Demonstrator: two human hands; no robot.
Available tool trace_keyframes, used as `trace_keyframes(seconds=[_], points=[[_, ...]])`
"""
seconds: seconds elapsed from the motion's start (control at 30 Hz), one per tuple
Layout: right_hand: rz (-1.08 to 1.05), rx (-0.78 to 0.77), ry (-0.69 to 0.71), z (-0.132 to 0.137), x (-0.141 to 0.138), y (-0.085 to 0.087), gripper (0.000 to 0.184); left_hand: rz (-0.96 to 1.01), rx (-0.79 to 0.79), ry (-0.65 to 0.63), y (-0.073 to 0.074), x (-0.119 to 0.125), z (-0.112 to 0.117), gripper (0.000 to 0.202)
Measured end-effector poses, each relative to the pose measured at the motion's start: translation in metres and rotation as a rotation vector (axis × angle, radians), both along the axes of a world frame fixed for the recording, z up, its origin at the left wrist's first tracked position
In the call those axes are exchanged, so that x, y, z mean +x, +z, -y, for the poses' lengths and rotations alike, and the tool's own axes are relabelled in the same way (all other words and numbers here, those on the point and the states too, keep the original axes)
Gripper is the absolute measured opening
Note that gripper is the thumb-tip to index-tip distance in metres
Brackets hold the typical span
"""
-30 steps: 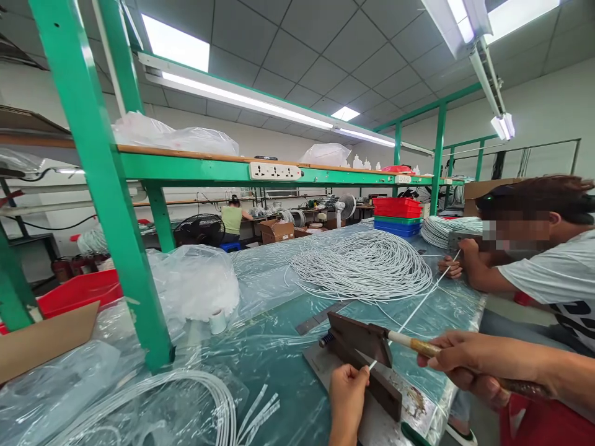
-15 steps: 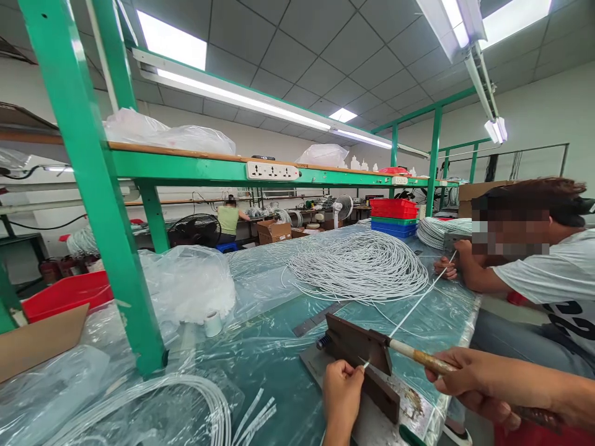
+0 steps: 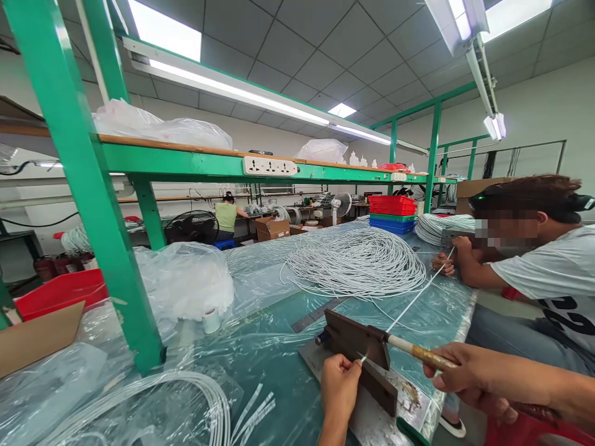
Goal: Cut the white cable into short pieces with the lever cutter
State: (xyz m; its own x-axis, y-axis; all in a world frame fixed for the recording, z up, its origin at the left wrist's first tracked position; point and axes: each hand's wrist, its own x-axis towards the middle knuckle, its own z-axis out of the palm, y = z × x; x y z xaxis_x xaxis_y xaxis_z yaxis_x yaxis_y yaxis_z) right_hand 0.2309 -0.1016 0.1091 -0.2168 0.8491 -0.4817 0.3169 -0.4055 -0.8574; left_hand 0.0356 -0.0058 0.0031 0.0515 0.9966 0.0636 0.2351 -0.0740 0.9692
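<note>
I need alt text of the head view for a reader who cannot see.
The left hand pinches a white cable end beside a metal lever tool; the right hand grips its handle. Beyond are a white cable coil and a co-worker.

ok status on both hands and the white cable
Left hand pinching thin white tip. Right hand gripping long handle. White cable from co-worker's hand lost from view at brown plate.
</note>
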Motion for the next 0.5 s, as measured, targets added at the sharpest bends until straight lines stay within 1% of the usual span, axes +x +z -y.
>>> trace_keyframes(seconds=[0.1, 0.2, 0.37, 0.43, 0.5], points=[[0.001, 0.025, 0.009, 0.004, 0.002, -0.004, 0.037, 0.003, -0.002, -0.008, -0.001, 0.0, -0.001, 0.029], [-0.001, 0.089, 0.018, 0.007, 0.004, -0.011, 0.038, 0.008, -0.005, -0.02, -0.002, 0.0, -0.002, 0.028], [0.152, 0.198, 0.035, 0.01, 0.005, -0.016, 0.035, 0.043, -0.005, -0.034, -0.004, 0.0, -0.002, 0.026], [0.207, 0.204, 0.018, 0.01, 0.007, -0.016, 0.036, 0.059, 0.001, -0.031, -0.003, 0.0, -0.001, 0.027], [0.218, 0.185, 0.01, 0.01, 0.009, -0.019, 0.037, 0.074, 0.005, -0.031, -0.002, 0.0, -0.001, 0.027]])
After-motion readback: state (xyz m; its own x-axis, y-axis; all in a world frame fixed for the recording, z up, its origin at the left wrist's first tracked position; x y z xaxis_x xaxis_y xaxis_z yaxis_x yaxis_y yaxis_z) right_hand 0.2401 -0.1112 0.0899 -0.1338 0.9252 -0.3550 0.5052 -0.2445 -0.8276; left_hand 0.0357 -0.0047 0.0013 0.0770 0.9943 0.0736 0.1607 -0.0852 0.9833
